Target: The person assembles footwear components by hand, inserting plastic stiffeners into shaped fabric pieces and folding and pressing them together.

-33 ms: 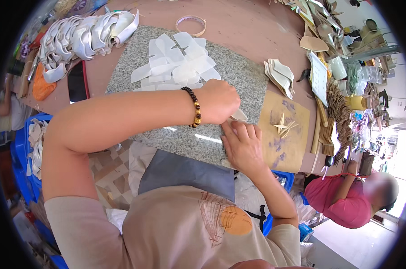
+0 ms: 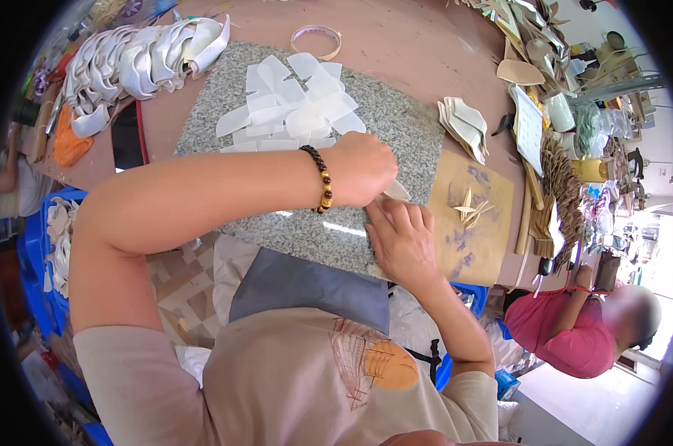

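Observation:
My left hand (image 2: 361,168), with a dark beaded bracelet at the wrist, is closed in a fist over the granite slab (image 2: 414,111). A small cream piece (image 2: 398,190) with a curved edge pokes out between my two hands; the rest of it is covered. My right hand (image 2: 406,241) meets the left, its fingers bent and close together on that piece. The left fingertips are hidden under the fist. Thin translucent white cut pieces (image 2: 277,97) lie overlapping on the slab, beyond my left forearm.
A tape roll (image 2: 316,42) lies beyond the slab. White curved parts (image 2: 139,63) are bunched at far left near a dark phone-like device (image 2: 128,137). To the right are stacked cream pieces (image 2: 464,128) and a stained tan sheet (image 2: 493,245). A person in pink (image 2: 563,331) is at right.

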### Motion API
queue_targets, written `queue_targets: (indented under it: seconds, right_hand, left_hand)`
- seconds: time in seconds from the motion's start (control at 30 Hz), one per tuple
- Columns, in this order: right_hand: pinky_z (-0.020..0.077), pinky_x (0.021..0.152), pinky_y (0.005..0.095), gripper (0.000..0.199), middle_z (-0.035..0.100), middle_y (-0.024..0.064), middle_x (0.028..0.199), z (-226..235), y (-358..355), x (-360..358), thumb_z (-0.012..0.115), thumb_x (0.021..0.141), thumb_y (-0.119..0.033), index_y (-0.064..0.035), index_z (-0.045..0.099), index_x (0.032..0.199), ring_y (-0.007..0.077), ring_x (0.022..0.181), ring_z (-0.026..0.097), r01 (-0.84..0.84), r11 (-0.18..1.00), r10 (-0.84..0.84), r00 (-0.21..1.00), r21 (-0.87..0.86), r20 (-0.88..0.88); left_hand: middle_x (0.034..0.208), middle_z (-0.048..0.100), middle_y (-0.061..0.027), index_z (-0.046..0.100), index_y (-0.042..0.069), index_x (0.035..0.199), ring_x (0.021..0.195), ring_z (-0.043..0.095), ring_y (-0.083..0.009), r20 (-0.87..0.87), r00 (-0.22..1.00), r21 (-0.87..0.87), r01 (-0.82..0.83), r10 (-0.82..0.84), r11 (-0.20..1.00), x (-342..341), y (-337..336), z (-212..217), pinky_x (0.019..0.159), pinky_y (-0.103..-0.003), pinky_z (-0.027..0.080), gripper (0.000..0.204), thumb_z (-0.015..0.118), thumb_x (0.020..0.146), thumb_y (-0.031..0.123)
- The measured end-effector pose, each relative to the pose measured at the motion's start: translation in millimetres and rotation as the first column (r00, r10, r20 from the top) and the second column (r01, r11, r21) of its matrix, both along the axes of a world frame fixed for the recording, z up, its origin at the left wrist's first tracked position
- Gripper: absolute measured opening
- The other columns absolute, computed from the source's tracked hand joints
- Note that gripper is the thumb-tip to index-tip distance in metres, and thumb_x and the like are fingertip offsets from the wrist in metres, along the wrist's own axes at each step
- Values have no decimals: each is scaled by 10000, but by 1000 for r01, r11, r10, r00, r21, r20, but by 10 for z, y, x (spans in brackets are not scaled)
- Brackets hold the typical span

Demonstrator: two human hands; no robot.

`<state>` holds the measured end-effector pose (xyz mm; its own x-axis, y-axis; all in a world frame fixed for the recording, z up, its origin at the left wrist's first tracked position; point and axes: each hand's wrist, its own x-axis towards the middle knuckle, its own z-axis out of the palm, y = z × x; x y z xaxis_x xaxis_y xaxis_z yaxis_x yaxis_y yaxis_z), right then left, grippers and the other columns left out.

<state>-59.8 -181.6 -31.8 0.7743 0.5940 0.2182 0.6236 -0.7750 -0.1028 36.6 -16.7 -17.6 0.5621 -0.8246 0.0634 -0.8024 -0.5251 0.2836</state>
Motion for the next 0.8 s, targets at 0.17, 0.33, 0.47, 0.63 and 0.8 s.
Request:
queue_targets:
  seconds: [0.17, 0.33, 0.47, 0.63, 0.8]
  right_hand:
    - [383, 853, 381, 405, 516, 95, 1043, -27, 85, 80, 617, 763, -151, -9, 551, 1136, 234, 949, 497, -66, 998, 67, 997, 24, -27]
    - [383, 925, 402, 423, 496, 142, 1143, -97, 81, 89, 623, 736, -124, 41, 535, 1115, 273, 988, 505, -93, 990, 100, 993, 101, -65]
    - [400, 883, 378, 433, 505, 132, 1128, -30, 149, 87, 617, 740, -127, 34, 529, 1132, 263, 956, 513, -75, 995, 78, 996, 63, -48]
    - [404, 856, 370, 409, 523, 127, 1110, 0, 200, 126, 581, 756, -120, 39, 533, 1129, 256, 943, 515, -53, 998, 53, 998, 20, -24]
    - [421, 834, 380, 342, 550, 163, 1059, -6, 175, -13, 532, 736, -75, 68, 565, 1045, 278, 956, 533, -83, 995, 81, 996, 52, 29]
  left_hand:
    - [610, 603, -133, 622, 25, 609, 638, 642, -288, 12, 1000, 47, -7, 6, 999, -9, 4, 53, 508, -368, 499, 76, 650, 599, 95]
    - [648, 614, -155, 630, 15, 632, 652, 646, -297, 38, 999, 28, -15, 14, 999, 97, 68, 121, 519, -377, 507, 72, 654, 609, 79]
    - [687, 619, -181, 632, -1, 658, 663, 641, -325, -117, 992, 79, 48, -39, 996, 155, 117, 120, 557, -399, 518, 69, 639, 628, 60]
    - [681, 618, -183, 634, -11, 670, 670, 637, -335, -81, 995, 52, 59, -54, 997, 136, 98, 61, 573, -394, 521, 69, 618, 639, 49]
    - [671, 618, -179, 615, -4, 636, 668, 635, -332, -153, 985, 19, 84, -81, 996, -39, -6, -54, 562, -393, 517, 50, 618, 627, 45]
